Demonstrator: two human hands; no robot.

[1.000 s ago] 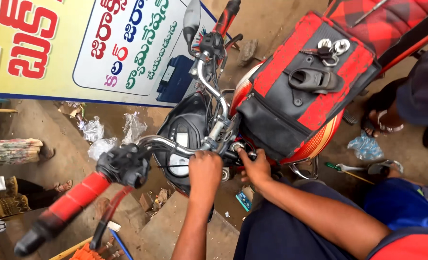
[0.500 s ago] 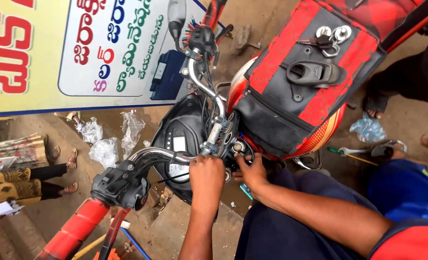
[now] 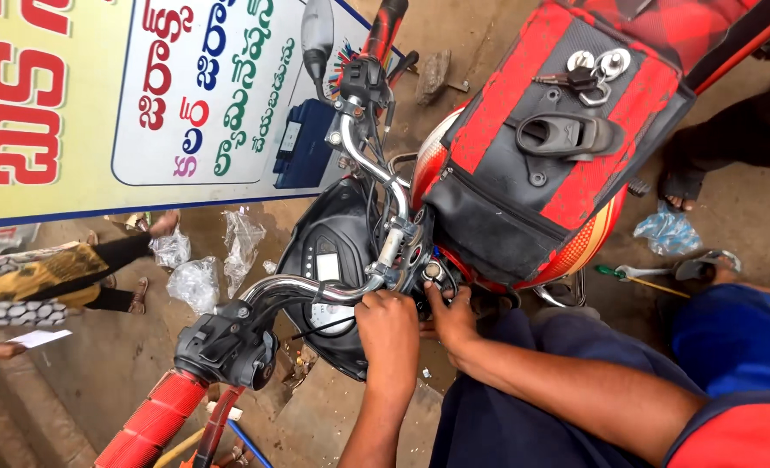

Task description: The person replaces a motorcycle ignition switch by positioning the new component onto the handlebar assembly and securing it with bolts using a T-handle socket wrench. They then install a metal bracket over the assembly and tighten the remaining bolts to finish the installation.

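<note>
I look down on a motorcycle with a red-and-black tank cover (image 3: 532, 165) and a chrome handlebar (image 3: 316, 288) with a red grip (image 3: 155, 425). My left hand (image 3: 389, 334) is a closed fist just below the bar's clamp, over the black instrument panel (image 3: 329, 260). A thin dark rod or wire (image 3: 320, 328) sticks out of the fist to the left. My right hand (image 3: 452, 316) is beside it, its fingertips pinching a small round metal fitting (image 3: 433, 272) at the steering head. What lies under both palms is hidden.
A bunch of keys (image 3: 588, 71) lies on the tank cover. A big printed signboard (image 3: 125, 104) leans at the upper left. Crumpled plastic bags (image 3: 199, 282) and a spanner (image 3: 649, 273) lie on the dirt. Another person's sandalled foot (image 3: 684, 184) is right, someone in patterned cloth (image 3: 38, 279) left.
Both hands stay at the steering head. The view has swung, so the bike sits further right and higher. The person at the left has come into view.
</note>
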